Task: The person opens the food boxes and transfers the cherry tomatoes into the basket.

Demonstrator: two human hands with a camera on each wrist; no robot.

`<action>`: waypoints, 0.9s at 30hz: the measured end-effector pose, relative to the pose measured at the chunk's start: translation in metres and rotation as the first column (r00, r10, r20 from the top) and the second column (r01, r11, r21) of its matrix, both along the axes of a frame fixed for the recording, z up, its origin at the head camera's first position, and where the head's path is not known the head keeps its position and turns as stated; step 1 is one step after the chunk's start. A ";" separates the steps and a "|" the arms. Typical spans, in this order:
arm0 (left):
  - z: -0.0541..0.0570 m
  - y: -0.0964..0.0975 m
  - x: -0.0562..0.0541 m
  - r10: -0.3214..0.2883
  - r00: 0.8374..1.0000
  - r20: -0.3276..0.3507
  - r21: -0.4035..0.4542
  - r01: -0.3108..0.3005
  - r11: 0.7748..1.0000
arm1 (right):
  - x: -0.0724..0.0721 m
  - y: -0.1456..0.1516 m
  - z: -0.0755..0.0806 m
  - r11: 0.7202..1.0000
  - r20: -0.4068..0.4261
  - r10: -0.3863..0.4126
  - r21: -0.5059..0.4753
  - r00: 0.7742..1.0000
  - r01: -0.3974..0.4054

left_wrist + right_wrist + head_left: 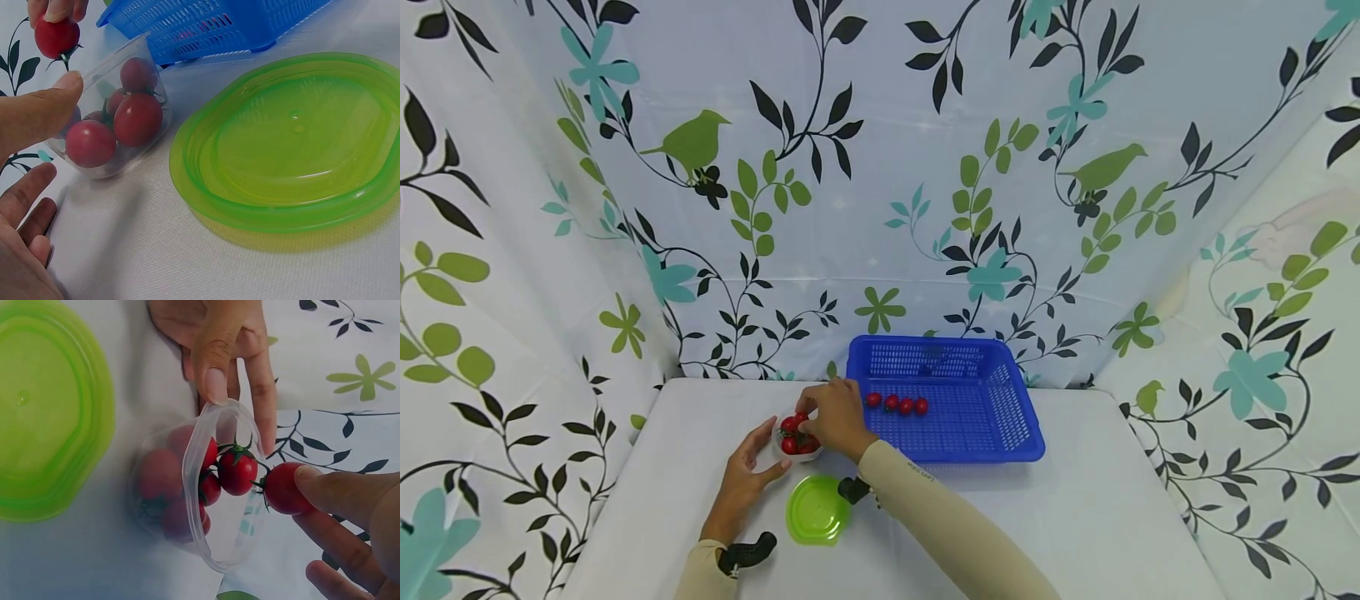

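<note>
A cherry tomato [286,489] with a green calyx is pinched between the thumb and fingers of my right hand [838,417], just over the mouth of a clear plastic container [190,472]. Several more red tomatoes [139,119] lie inside the container. My left hand [745,467] is at the container's left side, its thumb [217,384] right at the rim and its fingers extended loosely. On the near side of the container, a translucent green lid [818,510] lies flat on the white table.
A blue perforated basket [977,425] stands to the right of the container, with several cherry tomatoes [906,406] in a row at its left. Patterned cloth [880,208] with leaves and birds hangs behind and beside the white table [1075,517].
</note>
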State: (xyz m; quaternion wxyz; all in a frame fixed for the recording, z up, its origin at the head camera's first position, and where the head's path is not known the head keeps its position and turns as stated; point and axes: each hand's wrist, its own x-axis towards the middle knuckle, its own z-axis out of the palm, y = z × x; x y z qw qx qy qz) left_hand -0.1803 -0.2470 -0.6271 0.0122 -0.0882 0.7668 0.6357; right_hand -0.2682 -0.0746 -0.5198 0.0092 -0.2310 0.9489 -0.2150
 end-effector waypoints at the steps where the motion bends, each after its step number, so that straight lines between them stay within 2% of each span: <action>1: 0.000 0.000 0.000 -0.001 1.000 -0.001 0.001 0.001 1.000 | 0.000 0.000 0.001 1.000 -0.004 -0.003 -0.005 1.000 0.003; 8: -0.001 -0.001 0.000 -0.010 1.000 -0.011 0.008 0.011 1.000 | -0.003 0.005 0.004 0.999 -0.032 -0.010 -0.044 0.999 0.009; 16: -0.004 -0.002 -0.001 -0.008 1.000 0.000 0.006 0.008 1.000 | -0.005 0.012 0.008 0.993 -0.025 -0.052 -0.104 0.998 0.049; 22: -0.002 -0.002 -0.001 -0.010 1.000 0.006 0.001 0.010 1.000 | -0.005 0.019 0.010 0.981 -0.012 -0.095 -0.174 0.995 0.091; 27: -0.003 -0.003 -0.002 -0.012 1.000 0.006 0.002 0.012 1.000 | -0.007 0.028 0.011 0.963 0.003 -0.098 -0.250 0.995 0.096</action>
